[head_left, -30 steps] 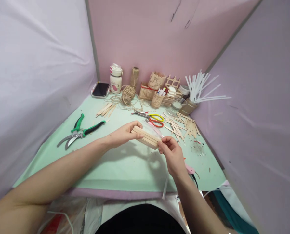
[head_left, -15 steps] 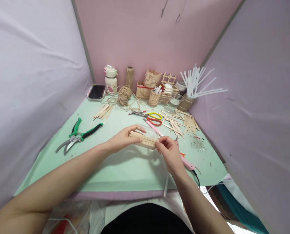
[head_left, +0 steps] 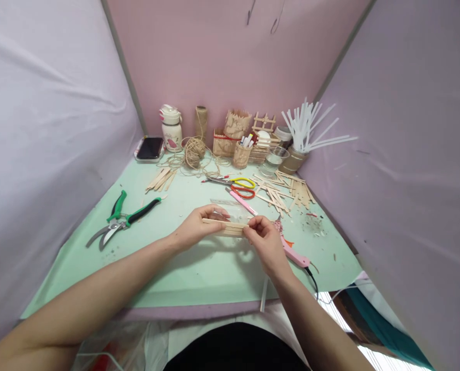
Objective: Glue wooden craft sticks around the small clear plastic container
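Observation:
Between my two hands, a small stack of wooden craft sticks lies roughly level above the table. My left hand grips its left end, thumb on the near side and fingers curled behind. The right end is pinched by thumb and fingertips of my right hand. Whether the sticks are glued together I cannot tell. Just beyond the hands lie a pink utility knife and scissors with yellow and red handles. A pink glue gun rests beside my right hand, partly hidden by it.
Green-handled pruning shears lie at the left. Loose craft sticks are scattered at the right. Along the back stand a bottle, a twine ball, a cup of water and a jar of glue sticks.
The stack of sticks has tilted, so less of its broad face shows. Both hands keep their hold on it and sit slightly lower. The camera view has shifted a little.

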Demonstrator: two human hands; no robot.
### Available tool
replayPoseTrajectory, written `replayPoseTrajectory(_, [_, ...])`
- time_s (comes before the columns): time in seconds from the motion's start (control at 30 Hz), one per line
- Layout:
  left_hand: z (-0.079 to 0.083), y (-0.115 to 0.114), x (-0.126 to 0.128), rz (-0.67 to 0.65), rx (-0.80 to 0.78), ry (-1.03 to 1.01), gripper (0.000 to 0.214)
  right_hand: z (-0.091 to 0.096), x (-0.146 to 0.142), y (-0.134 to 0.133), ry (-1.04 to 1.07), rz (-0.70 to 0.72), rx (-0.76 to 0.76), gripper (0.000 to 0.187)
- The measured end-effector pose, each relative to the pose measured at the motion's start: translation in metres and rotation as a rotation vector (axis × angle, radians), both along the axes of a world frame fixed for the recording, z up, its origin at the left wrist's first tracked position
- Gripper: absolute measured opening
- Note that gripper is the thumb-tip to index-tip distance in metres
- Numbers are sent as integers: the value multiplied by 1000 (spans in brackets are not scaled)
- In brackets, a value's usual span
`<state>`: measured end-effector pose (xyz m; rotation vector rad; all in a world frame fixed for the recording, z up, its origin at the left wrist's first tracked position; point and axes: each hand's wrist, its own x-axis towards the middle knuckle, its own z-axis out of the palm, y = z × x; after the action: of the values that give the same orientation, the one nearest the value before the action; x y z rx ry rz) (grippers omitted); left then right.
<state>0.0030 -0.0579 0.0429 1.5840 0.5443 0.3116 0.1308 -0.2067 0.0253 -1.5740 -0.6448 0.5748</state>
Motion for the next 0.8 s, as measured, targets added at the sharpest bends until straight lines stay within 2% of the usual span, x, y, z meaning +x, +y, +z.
replayPoseTrajectory(0.4, [1, 0, -2, -15, 5, -42, 32, 6, -3, -2, 17, 12, 9, 13])
replayPoseTrajectory(0.57, [-4, 2, -1, -21, -14, -39, 32, 9, -3, -4, 27, 16, 28, 14])
replayPoseTrajectory(0.8, [-3, 4, 2, -20, -117, -58, 33, 16, 1, -8, 223, 40, 103, 14])
